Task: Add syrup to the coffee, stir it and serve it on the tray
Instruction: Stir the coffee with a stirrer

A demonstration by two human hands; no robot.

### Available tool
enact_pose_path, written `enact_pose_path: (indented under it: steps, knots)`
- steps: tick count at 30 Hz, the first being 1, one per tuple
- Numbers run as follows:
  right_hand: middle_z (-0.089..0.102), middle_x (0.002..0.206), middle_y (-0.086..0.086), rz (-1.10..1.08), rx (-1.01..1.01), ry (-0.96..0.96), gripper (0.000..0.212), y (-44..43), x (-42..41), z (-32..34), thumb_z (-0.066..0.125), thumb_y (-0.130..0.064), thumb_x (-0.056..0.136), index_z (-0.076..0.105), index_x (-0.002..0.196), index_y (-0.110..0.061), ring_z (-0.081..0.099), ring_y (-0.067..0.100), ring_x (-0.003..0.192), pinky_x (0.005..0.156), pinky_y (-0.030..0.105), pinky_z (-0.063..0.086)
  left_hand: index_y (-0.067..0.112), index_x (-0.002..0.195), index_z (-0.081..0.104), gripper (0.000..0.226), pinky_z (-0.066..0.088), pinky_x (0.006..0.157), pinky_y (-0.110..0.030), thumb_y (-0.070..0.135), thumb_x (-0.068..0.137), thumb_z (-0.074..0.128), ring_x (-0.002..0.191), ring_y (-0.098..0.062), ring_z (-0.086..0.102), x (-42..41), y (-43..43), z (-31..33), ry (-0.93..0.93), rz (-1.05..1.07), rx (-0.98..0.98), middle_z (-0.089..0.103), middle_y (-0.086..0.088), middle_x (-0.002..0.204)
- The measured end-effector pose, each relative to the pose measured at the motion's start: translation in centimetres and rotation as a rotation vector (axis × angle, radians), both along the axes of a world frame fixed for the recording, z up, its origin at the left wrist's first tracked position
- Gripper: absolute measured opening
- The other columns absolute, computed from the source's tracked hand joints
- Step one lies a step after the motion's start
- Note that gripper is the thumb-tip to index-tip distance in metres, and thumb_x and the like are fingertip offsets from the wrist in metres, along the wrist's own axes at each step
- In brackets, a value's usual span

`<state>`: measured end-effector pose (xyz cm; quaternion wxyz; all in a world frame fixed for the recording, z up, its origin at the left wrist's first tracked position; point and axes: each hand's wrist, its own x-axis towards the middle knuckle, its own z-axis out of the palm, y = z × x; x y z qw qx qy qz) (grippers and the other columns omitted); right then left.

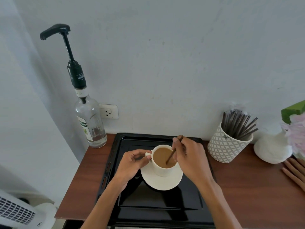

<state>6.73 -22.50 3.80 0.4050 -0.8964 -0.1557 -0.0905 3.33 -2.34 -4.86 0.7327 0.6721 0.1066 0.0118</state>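
A white cup (162,169) of milky coffee stands on a white saucer (160,182), which rests on the black tray (153,205). My left hand (132,164) pinches the cup's handle at its left side. My right hand (189,159) holds a brown stir stick (171,156) whose lower end dips into the coffee. The clear syrup bottle (90,123) with a tall black pump stands off the tray at the table's back left corner, nearly empty.
A patterned white holder (226,146) full of several brown stir sticks stands right of the tray. Further right are a white vase (272,151) with pink flowers and wooden sticks (295,172). A wall socket (109,111) sits behind the bottle. A white appliance (19,212) is below left of the table.
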Motion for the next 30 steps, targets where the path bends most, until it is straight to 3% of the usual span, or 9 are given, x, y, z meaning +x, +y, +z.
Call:
enact_pose_path:
  steps: [4, 10, 12, 18, 23, 27, 30]
  knots:
    - [0.068, 0.063, -0.006, -0.004, 0.041, -0.016, 0.031, 1.8, 0.4, 0.1, 0.047, -0.034, 0.105, 0.062, 0.079, -0.026, 0.067, 0.009, 0.062, 0.063, 0.041, 0.058, 0.018, 0.104, 0.083, 0.014, 0.06, 0.089, -0.033, 0.015, 0.092, 0.076, 0.103, -0.024, 0.076, -0.1, 0.1, 0.0, -0.005, -0.008, -0.006, 0.083, -0.004, 0.105]
    - [0.053, 0.052, -0.008, -0.106, -0.152, -0.107, 0.034, -0.7, 1.4, 0.8, 0.047, -0.031, 0.106, 0.058, 0.077, -0.019, 0.052, 0.011, 0.048, 0.05, 0.035, 0.043, 0.017, 0.106, 0.082, 0.015, 0.059, 0.085, -0.027, 0.015, 0.093, 0.075, 0.104, -0.022, 0.076, -0.4, -0.2, -0.1, 0.009, 0.001, -0.007, 0.083, -0.002, 0.106]
    - [0.056, 0.055, -0.007, -0.112, -0.193, -0.107, 0.035, -1.1, 0.9, 0.7, 0.046, -0.031, 0.106, 0.059, 0.077, -0.016, 0.056, 0.017, 0.052, 0.051, 0.039, 0.046, 0.018, 0.105, 0.083, 0.015, 0.058, 0.082, -0.023, 0.017, 0.092, 0.076, 0.104, -0.02, 0.076, -0.6, -0.2, -0.1, 0.013, 0.009, -0.019, 0.083, -0.001, 0.106]
    - [0.064, 0.06, -0.008, -0.017, -0.035, -0.006, 0.034, 0.9, 0.7, -0.2, 0.046, -0.033, 0.106, 0.058, 0.074, -0.028, 0.063, 0.009, 0.058, 0.06, 0.038, 0.054, 0.018, 0.105, 0.083, 0.015, 0.059, 0.078, -0.022, 0.017, 0.092, 0.076, 0.102, -0.019, 0.076, -0.3, -0.1, -0.2, -0.001, 0.014, -0.024, 0.083, -0.003, 0.106]
    - [0.064, 0.063, -0.006, -0.009, -0.025, -0.025, 0.031, 0.9, 2.4, 0.2, 0.046, -0.03, 0.107, 0.059, 0.082, -0.019, 0.064, 0.012, 0.058, 0.064, 0.044, 0.057, 0.018, 0.106, 0.082, 0.016, 0.059, 0.079, -0.025, 0.013, 0.094, 0.074, 0.101, -0.022, 0.077, -0.4, -0.1, -0.2, -0.016, 0.005, -0.007, 0.083, -0.004, 0.106]
    - [0.06, 0.057, -0.006, -0.032, -0.105, -0.059, 0.033, -1.2, 2.4, 0.2, 0.045, -0.029, 0.107, 0.057, 0.079, -0.015, 0.062, 0.017, 0.053, 0.059, 0.049, 0.054, 0.022, 0.105, 0.083, 0.016, 0.06, 0.08, -0.024, 0.015, 0.093, 0.075, 0.101, -0.019, 0.077, -0.5, -0.1, -0.1, -0.013, 0.009, -0.008, 0.083, -0.002, 0.106]
    - [0.062, 0.055, -0.002, 0.005, -0.044, -0.038, 0.036, -2.0, 1.5, -0.4, 0.046, -0.028, 0.107, 0.057, 0.075, -0.015, 0.062, 0.017, 0.05, 0.059, 0.048, 0.054, 0.025, 0.103, 0.083, 0.015, 0.059, 0.08, -0.024, 0.017, 0.093, 0.075, 0.101, -0.017, 0.077, -0.5, -0.2, 0.0, -0.007, 0.012, -0.007, 0.083, 0.0, 0.106]
